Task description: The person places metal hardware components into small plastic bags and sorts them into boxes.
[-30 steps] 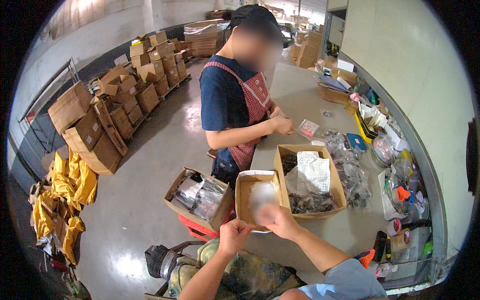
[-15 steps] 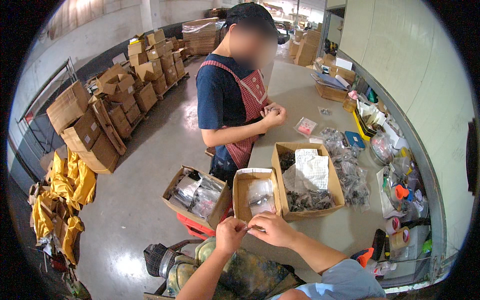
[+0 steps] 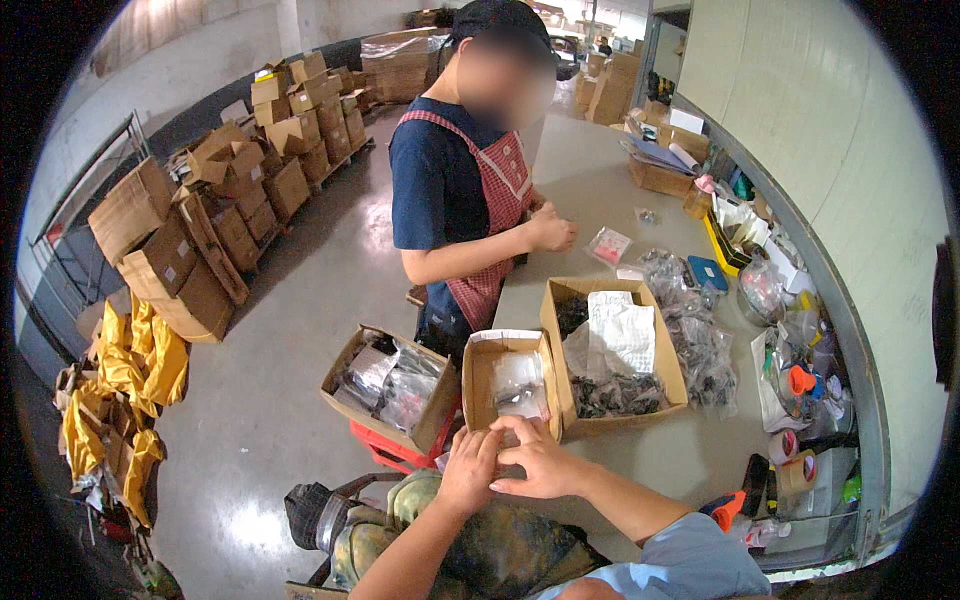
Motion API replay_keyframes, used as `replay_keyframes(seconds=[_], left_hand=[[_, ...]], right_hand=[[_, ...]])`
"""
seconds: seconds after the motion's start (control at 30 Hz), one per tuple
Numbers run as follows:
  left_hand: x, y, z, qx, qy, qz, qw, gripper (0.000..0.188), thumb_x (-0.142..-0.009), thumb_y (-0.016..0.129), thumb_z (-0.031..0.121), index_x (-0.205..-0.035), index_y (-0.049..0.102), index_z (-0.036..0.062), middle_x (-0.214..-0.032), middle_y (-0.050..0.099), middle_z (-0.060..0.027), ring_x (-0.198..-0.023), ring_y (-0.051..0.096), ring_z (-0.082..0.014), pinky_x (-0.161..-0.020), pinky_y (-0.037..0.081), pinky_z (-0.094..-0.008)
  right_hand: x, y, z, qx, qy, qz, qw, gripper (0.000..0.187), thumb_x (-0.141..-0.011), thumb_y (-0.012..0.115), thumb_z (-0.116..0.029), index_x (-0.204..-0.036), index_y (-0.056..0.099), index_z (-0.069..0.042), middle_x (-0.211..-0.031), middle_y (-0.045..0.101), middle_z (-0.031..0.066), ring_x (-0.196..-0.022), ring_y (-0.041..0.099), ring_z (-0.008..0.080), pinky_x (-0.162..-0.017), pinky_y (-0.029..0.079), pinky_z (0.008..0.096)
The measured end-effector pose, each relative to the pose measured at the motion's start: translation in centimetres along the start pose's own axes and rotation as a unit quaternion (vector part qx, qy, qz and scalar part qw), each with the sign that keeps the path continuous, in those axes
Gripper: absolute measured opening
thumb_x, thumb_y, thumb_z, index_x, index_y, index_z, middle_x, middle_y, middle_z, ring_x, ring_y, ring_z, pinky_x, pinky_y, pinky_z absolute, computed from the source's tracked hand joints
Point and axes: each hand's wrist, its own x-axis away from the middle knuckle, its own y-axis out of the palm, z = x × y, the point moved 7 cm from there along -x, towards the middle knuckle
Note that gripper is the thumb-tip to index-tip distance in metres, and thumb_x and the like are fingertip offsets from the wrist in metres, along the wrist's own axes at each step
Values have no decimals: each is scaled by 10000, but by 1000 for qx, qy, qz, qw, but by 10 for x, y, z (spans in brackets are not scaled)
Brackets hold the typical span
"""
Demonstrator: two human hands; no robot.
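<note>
My left hand (image 3: 470, 471) and my right hand (image 3: 537, 462) meet over the near edge of a small open carton (image 3: 480, 352). The left fingers are bent and closed, and the right thumb and fingers curl in against them. Whatever is between the fingers is hidden. Clear plastic bags (image 3: 519, 376) lie inside the small carton. Just right of it stands a larger carton (image 3: 615, 428) with several dark bagged pieces (image 3: 621, 396) and a crumpled white sheet (image 3: 621, 333) on top.
Left of the small carton, a box of clear bags (image 3: 388, 390) rests on a red stool (image 3: 385, 452). Across the table corner stands a co-worker in a checked apron (image 3: 500, 190), hands together. Clear bags (image 3: 705, 360), tape rolls (image 3: 797, 474) and tools line the table's right side.
Both my hands have drawn closer together, and the small item seen between my fingertips earlier is now hidden. The co-worker's hands have closed together. The view has shifted slightly.
</note>
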Motion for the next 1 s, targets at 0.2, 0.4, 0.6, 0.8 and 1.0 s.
replay_keyframes(seconds=[0.2, 0.4, 0.6, 0.8, 1.0], left_hand=[[-4, -6, -6, 204, -116, -49, 971, 720, -610, 676, 17, -1259, 364, -7, -1077, 563, -178, -1029, 529, -352, -905, 383, -440], [-4, -11, -1, 70, -56, -56, 994, 835, -579, 722, 126, -1308, 327, 29, -1180, 488, -169, -1127, 455, -332, -991, 271, -495], [-5, -14, 10, -93, -29, 40, 994, 622, -636, 678, 172, -1210, 460, 68, -1113, 538, -105, -1074, 496, -286, -1010, 211, -546], [-6, -6, 15, 35, -6, -40, 999, 584, -634, 688, 144, -1172, 477, 58, -1073, 557, -121, -1045, 519, -303, -975, 301, -485], [7, 5, -20, 107, -117, -15, 987, 397, -663, 687, 92, -1023, 537, 20, -881, 605, -149, -843, 590, -320, -749, 472, -398]], right_hand=[[5, 14, 1, -49, 44, -41, 997, 388, -753, 690, -330, -957, 634, -6, -1117, 484, 167, -1071, 468, 343, -886, 414, 401], [7, 19, -2, -22, 46, -178, 983, 435, -759, 664, -435, -1002, 655, -74, -1160, 484, 196, -1105, 396, 392, -963, 330, 446], [8, 20, 13, -25, 23, -86, 996, 470, -750, 659, -481, -922, 674, -44, -1204, 448, 280, -1100, 460, 402, -922, 346, 502], [14, 32, 13, -18, 46, -141, 989, 446, -767, 651, -444, -906, 662, -20, -1150, 477, 277, -1035, 509, 416, -873, 435, 443], [9, 2, 53, -328, 3, -98, 939, 282, -854, 624, -200, -1059, 607, -7, -1090, 610, 131, -1006, 573, 207, -873, 461, 350]])
